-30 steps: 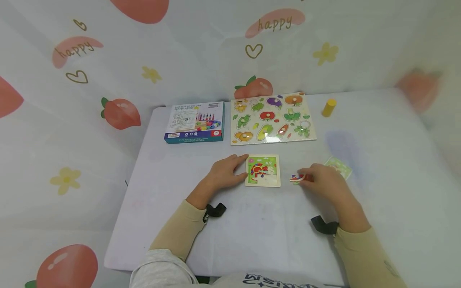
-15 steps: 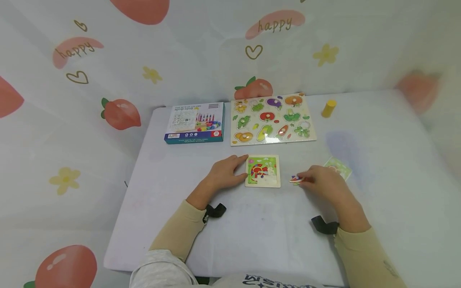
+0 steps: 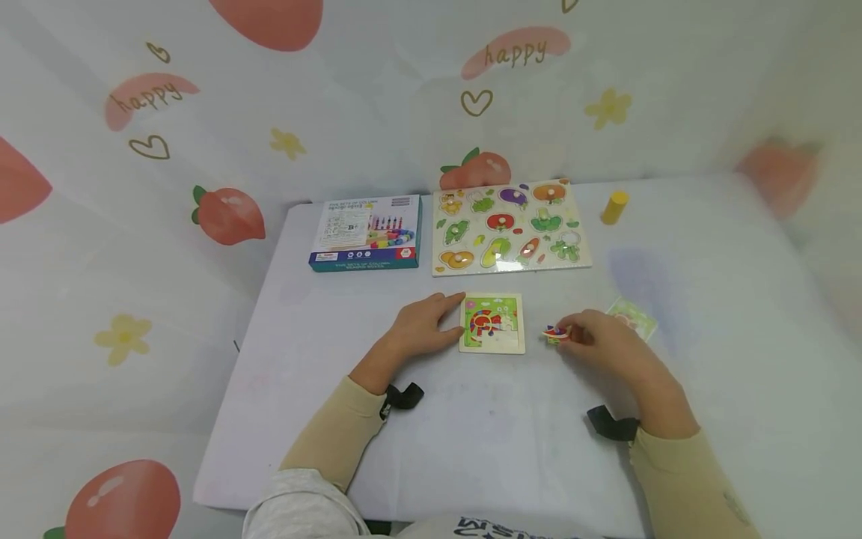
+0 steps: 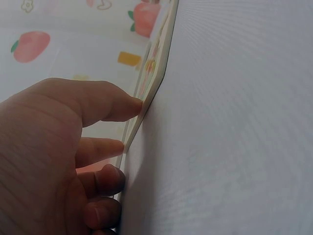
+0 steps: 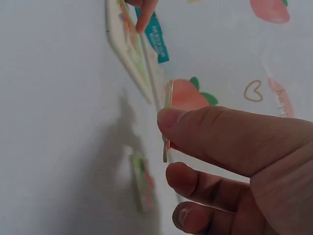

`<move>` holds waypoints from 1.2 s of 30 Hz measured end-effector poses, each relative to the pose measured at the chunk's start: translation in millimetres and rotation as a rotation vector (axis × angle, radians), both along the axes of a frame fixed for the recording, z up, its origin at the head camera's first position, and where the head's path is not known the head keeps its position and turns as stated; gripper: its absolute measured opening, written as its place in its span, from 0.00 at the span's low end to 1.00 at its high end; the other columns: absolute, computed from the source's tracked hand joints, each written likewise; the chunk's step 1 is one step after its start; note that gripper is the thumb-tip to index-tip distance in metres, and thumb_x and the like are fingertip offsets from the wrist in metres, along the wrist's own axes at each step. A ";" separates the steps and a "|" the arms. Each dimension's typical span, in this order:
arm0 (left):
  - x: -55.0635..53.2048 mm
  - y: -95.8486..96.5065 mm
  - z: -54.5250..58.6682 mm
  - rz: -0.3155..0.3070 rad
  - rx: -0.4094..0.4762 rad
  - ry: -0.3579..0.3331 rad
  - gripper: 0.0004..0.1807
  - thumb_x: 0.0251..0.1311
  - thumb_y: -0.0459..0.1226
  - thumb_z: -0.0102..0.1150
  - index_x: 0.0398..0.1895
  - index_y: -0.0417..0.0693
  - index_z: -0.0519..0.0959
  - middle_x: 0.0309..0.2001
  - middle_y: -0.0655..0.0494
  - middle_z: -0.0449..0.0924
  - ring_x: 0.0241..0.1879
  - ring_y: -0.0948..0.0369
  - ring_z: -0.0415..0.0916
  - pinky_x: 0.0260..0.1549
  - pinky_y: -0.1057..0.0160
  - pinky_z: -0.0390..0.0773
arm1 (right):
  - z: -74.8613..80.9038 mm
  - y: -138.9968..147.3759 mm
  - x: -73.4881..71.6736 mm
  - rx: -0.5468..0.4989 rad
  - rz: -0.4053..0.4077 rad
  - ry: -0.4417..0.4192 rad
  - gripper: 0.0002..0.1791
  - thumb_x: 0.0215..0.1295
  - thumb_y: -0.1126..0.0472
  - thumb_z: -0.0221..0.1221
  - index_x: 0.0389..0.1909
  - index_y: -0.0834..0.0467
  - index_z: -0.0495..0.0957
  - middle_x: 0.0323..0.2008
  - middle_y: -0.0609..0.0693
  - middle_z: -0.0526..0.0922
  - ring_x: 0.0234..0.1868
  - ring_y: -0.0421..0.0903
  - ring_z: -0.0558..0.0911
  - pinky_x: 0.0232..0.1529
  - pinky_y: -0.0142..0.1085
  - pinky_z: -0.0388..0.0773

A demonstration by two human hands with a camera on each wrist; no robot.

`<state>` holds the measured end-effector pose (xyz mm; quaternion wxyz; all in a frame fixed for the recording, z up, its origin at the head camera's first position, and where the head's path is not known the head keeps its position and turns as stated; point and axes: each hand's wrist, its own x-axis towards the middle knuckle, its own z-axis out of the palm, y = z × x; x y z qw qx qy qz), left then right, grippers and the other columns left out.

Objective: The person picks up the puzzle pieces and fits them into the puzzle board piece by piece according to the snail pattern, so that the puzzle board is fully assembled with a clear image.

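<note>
A small square wooden puzzle tray (image 3: 491, 349) with a red snail picture lies mid-table, partly filled, with bare wood at its lower right. My left hand (image 3: 423, 326) rests at its left side; thumb and index finger touch the edge, as the left wrist view (image 4: 58, 142) also shows. To the right of the tray, my right hand (image 3: 609, 340) pinches a thin red, white and blue puzzle piece (image 3: 554, 329) above the table. Seen edge-on in the right wrist view, that piece stands upright by the thumb. Beneath it lies another green and red puzzle piece (image 5: 143, 183).
At the back stand a teal-edged boxed set (image 3: 366, 258) and a vegetable peg puzzle board (image 3: 471, 243). A yellow cylinder (image 3: 614, 208) stands at the back right. Behind my right hand lies a green picture card (image 3: 634, 317), partly hidden. A printed cloth hangs behind the table.
The pinched piece has turned slightly in my right fingers and stays near the same spot. My left hand keeps its place at the tray. The head view has shifted a little.
</note>
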<state>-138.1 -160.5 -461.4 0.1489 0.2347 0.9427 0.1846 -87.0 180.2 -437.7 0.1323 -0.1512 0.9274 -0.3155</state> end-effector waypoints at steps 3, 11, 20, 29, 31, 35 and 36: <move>0.6 0.5 0.0 0.002 -0.001 0.001 0.38 0.67 0.53 0.59 0.78 0.56 0.66 0.35 0.58 0.70 0.32 0.61 0.66 0.28 0.63 0.63 | 10.2 -0.4 2.4 0.027 -0.019 0.016 0.15 0.64 0.60 0.70 0.50 0.58 0.85 0.37 0.49 0.80 0.35 0.47 0.75 0.36 0.42 0.74; 0.1 0.6 1.5 0.002 -0.008 0.002 0.37 0.66 0.53 0.59 0.78 0.56 0.66 0.35 0.58 0.70 0.32 0.61 0.66 0.29 0.63 0.63 | 43.5 5.5 5.1 0.047 -0.043 0.081 0.16 0.65 0.58 0.68 0.52 0.57 0.85 0.45 0.53 0.80 0.35 0.49 0.72 0.32 0.40 0.71; 1.2 0.2 2.1 -0.002 0.003 0.001 0.37 0.67 0.53 0.59 0.78 0.55 0.66 0.35 0.58 0.70 0.33 0.61 0.66 0.30 0.63 0.64 | 70.5 6.8 5.5 0.077 -0.060 0.100 0.19 0.66 0.57 0.69 0.55 0.59 0.84 0.50 0.56 0.81 0.39 0.52 0.74 0.34 0.43 0.74; 2.6 0.5 -0.3 0.001 0.013 0.002 0.37 0.66 0.53 0.60 0.78 0.55 0.67 0.35 0.58 0.70 0.33 0.61 0.67 0.29 0.63 0.64 | 88.0 6.8 3.9 0.069 -0.051 0.180 0.17 0.64 0.59 0.70 0.53 0.57 0.85 0.41 0.50 0.80 0.37 0.50 0.71 0.32 0.42 0.71; 2.6 0.7 -0.3 0.004 0.011 0.001 0.37 0.66 0.53 0.60 0.78 0.55 0.67 0.35 0.58 0.70 0.33 0.61 0.67 0.29 0.63 0.64 | 91.4 6.4 3.4 0.071 -0.046 0.202 0.17 0.64 0.59 0.70 0.53 0.57 0.85 0.40 0.49 0.80 0.36 0.49 0.71 0.31 0.41 0.70; 2.8 1.0 0.9 0.008 0.014 0.000 0.37 0.66 0.53 0.60 0.77 0.55 0.67 0.35 0.58 0.70 0.33 0.61 0.67 0.29 0.63 0.64 | 98.4 4.5 2.1 0.074 -0.031 0.254 0.18 0.63 0.60 0.71 0.53 0.56 0.85 0.41 0.48 0.81 0.35 0.48 0.71 0.31 0.41 0.70; 2.6 1.0 1.0 0.007 0.015 0.002 0.37 0.66 0.53 0.60 0.77 0.55 0.67 0.35 0.58 0.70 0.33 0.61 0.67 0.29 0.62 0.64 | 100.0 3.7 1.9 0.073 -0.027 0.269 0.18 0.63 0.60 0.71 0.53 0.56 0.85 0.41 0.48 0.81 0.35 0.48 0.71 0.31 0.41 0.69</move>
